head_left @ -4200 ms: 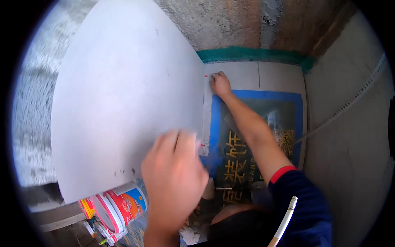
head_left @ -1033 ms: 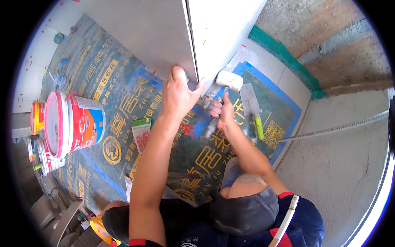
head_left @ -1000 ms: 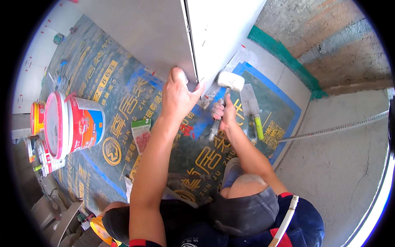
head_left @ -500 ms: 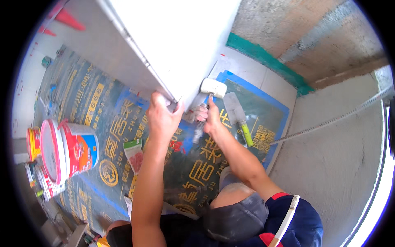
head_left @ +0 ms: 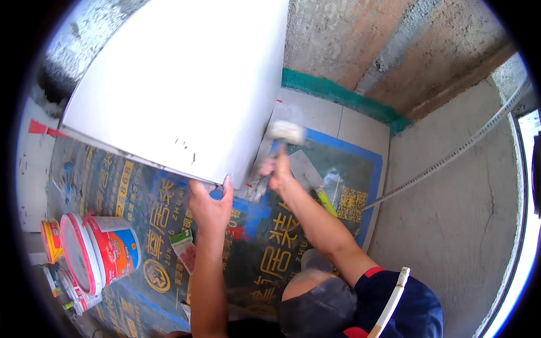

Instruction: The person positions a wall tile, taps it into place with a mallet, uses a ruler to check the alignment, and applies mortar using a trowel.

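A large white tile panel [head_left: 180, 96] rises in front of me, its lower edge facing me. At its bottom corner my left hand [head_left: 210, 207] grips the edge, thumb on one side and fingers on the other; whatever lies under the fingertips is hidden. My right hand [head_left: 276, 170] is closed round the handle of a white-headed mallet [head_left: 285, 133], just right of the panel's lower side. Both the hand and the mallet are smeared by motion. Beyond that hand a trowel with a green handle [head_left: 326, 201] lies on the floor covering.
Dark printed floor sheeting [head_left: 248, 281] with blue tape covers the floor. Red-lidded buckets [head_left: 115, 248] stand at left. A small packet [head_left: 184, 252] lies near my left forearm. A measuring tape [head_left: 451, 156] stretches along the plastered right wall [head_left: 451, 225]. A green band [head_left: 332, 94] edges the far wall.
The view has shifted, so the panel's broad white face now shows more. My right hand and mallet have moved slightly left and down in view. My left hand stays at the panel's corner.
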`<action>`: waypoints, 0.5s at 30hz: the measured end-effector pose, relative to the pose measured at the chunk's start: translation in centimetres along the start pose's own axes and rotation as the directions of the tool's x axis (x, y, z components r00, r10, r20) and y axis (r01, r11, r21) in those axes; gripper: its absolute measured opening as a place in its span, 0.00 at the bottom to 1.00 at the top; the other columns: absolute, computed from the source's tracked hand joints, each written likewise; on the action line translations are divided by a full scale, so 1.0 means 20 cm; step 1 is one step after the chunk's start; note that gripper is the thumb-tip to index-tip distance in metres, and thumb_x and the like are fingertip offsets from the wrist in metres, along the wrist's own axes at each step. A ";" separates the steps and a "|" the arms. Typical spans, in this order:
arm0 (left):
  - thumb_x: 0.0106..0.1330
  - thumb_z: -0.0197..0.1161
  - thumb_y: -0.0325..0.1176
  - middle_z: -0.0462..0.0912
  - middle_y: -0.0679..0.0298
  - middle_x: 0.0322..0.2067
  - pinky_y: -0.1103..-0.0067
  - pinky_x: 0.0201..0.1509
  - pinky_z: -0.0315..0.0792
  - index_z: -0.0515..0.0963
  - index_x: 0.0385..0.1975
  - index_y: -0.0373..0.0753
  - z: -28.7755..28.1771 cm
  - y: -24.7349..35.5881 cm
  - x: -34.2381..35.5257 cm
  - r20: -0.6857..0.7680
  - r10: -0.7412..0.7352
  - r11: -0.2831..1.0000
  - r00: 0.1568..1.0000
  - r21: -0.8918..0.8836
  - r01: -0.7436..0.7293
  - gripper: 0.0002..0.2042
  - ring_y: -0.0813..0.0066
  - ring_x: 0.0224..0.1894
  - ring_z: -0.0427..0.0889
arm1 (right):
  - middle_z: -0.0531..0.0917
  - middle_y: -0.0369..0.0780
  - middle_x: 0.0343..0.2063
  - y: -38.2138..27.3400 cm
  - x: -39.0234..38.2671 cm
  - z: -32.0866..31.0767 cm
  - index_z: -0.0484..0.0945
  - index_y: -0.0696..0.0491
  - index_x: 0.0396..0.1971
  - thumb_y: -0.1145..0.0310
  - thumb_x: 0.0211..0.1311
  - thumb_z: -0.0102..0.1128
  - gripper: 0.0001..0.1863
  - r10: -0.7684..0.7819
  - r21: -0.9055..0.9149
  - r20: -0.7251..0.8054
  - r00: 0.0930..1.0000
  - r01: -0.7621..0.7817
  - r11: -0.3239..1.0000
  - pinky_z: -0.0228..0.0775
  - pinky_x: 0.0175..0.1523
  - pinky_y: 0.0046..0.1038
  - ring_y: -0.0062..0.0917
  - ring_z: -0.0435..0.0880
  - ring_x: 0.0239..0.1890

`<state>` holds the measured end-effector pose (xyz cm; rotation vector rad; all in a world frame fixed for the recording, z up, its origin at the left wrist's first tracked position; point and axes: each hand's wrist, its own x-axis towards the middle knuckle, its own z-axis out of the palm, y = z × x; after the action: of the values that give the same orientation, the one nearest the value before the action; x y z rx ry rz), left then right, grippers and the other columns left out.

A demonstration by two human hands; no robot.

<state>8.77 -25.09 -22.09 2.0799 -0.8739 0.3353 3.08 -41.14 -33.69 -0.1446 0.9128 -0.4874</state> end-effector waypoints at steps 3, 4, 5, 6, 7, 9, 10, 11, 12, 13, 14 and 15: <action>0.49 0.72 0.32 0.78 0.52 0.27 0.69 0.33 0.72 0.70 0.40 0.30 -0.01 0.01 -0.03 0.005 -0.056 0.998 0.998 0.035 0.056 0.22 0.58 0.28 0.79 | 0.55 0.27 0.11 -0.07 0.12 -0.06 0.57 0.47 0.20 0.39 0.66 0.38 0.27 0.291 0.098 0.227 0.929 -0.319 0.943 0.45 0.14 0.21 0.15 0.52 0.09; 0.49 0.72 0.33 0.78 0.52 0.27 0.69 0.33 0.72 0.71 0.39 0.30 0.00 0.00 -0.02 0.007 -0.046 0.997 0.999 0.065 0.046 0.21 0.58 0.28 0.79 | 0.55 0.27 0.11 -0.11 0.14 -0.10 0.57 0.47 0.20 0.39 0.66 0.38 0.27 0.294 0.088 0.220 0.930 -0.319 0.944 0.45 0.14 0.21 0.15 0.52 0.09; 0.49 0.72 0.33 0.78 0.52 0.27 0.69 0.34 0.73 0.71 0.39 0.31 -0.02 -0.01 -0.03 0.009 -0.041 0.993 0.999 0.110 0.040 0.21 0.58 0.29 0.79 | 0.56 0.27 0.11 -0.14 0.14 -0.15 0.58 0.47 0.19 0.39 0.66 0.39 0.27 0.338 0.042 0.271 0.901 -0.362 0.931 0.44 0.14 0.20 0.14 0.52 0.09; 0.49 0.72 0.33 0.78 0.52 0.27 0.69 0.34 0.73 0.71 0.39 0.31 -0.02 -0.01 -0.03 0.004 -0.058 0.991 0.998 0.122 0.057 0.21 0.58 0.29 0.79 | 0.57 0.26 0.11 -0.16 0.14 -0.20 0.59 0.47 0.19 0.39 0.66 0.40 0.27 0.384 -0.008 0.320 0.866 -0.403 0.915 0.43 0.13 0.19 0.13 0.52 0.08; 0.49 0.72 0.34 0.78 0.53 0.27 0.69 0.34 0.73 0.71 0.38 0.31 0.00 -0.02 -0.03 0.019 -0.074 0.995 0.997 0.073 0.072 0.21 0.58 0.28 0.79 | 0.57 0.26 0.11 -0.14 0.11 -0.25 0.59 0.47 0.19 0.39 0.66 0.40 0.27 0.410 -0.010 0.308 0.859 -0.428 0.904 0.43 0.13 0.19 0.13 0.52 0.08; 0.49 0.72 0.34 0.78 0.54 0.27 0.69 0.34 0.73 0.72 0.37 0.31 0.02 -0.04 -0.03 0.030 -0.107 0.993 0.994 0.058 0.105 0.20 0.58 0.28 0.79 | 0.58 0.26 0.12 -0.09 0.01 -0.30 0.61 0.46 0.19 0.38 0.65 0.41 0.26 0.370 -0.055 0.394 0.841 -0.381 0.923 0.43 0.12 0.17 0.11 0.52 0.08; 0.49 0.73 0.35 0.78 0.54 0.27 0.69 0.34 0.73 0.71 0.38 0.31 0.04 -0.05 -0.03 0.043 -0.103 0.994 0.994 0.038 0.102 0.21 0.58 0.28 0.79 | 0.58 0.26 0.12 -0.07 -0.05 -0.33 0.61 0.46 0.19 0.38 0.65 0.41 0.26 0.393 -0.060 0.392 0.832 -0.403 0.913 0.43 0.12 0.17 0.11 0.52 0.08; 0.48 0.73 0.35 0.78 0.54 0.27 0.69 0.34 0.73 0.71 0.38 0.31 0.05 -0.06 -0.03 0.054 -0.098 0.995 0.994 0.016 0.098 0.22 0.58 0.28 0.79 | 0.58 0.26 0.11 -0.03 -0.11 -0.35 0.61 0.45 0.20 0.38 0.65 0.41 0.26 0.380 -0.090 0.375 0.846 -0.374 0.923 0.43 0.12 0.17 0.11 0.52 0.08; 0.48 0.73 0.35 0.78 0.54 0.27 0.69 0.34 0.73 0.71 0.38 0.31 0.04 -0.07 -0.04 0.052 -0.111 0.993 0.992 0.034 0.110 0.22 0.58 0.28 0.79 | 0.58 0.27 0.11 0.00 -0.16 -0.38 0.62 0.45 0.20 0.38 0.65 0.41 0.25 0.364 -0.119 0.359 0.859 -0.345 0.931 0.43 0.12 0.18 0.11 0.52 0.08; 0.48 0.73 0.35 0.78 0.54 0.28 0.69 0.34 0.73 0.70 0.39 0.31 0.05 -0.05 -0.04 0.094 -0.114 0.993 0.989 0.051 0.109 0.23 0.58 0.28 0.79 | 0.58 0.27 0.11 0.01 -0.22 -0.41 0.62 0.45 0.20 0.38 0.65 0.41 0.25 0.368 -0.117 0.355 0.859 -0.350 0.930 0.43 0.12 0.18 0.11 0.52 0.08; 0.48 0.74 0.35 0.79 0.54 0.28 0.69 0.34 0.73 0.70 0.39 0.31 0.04 -0.05 -0.03 0.111 -0.117 0.991 0.987 0.072 0.109 0.24 0.58 0.29 0.79 | 0.58 0.27 0.11 0.05 -0.28 -0.43 0.62 0.45 0.20 0.38 0.65 0.40 0.26 0.342 -0.123 0.349 0.873 -0.319 0.940 0.43 0.12 0.18 0.11 0.52 0.08; 0.47 0.74 0.35 0.79 0.53 0.28 0.69 0.34 0.73 0.70 0.39 0.31 0.03 -0.05 -0.03 0.128 -0.120 0.990 0.984 0.094 0.109 0.24 0.59 0.29 0.79 | 0.59 0.27 0.11 0.08 -0.31 -0.44 0.62 0.45 0.20 0.38 0.65 0.40 0.26 0.315 -0.127 0.343 0.885 -0.288 0.949 0.43 0.12 0.18 0.11 0.52 0.08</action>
<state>9.02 -24.85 -23.26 2.2438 -0.8262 0.1764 -6.54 -36.03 -35.10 -0.1489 0.5768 -0.1275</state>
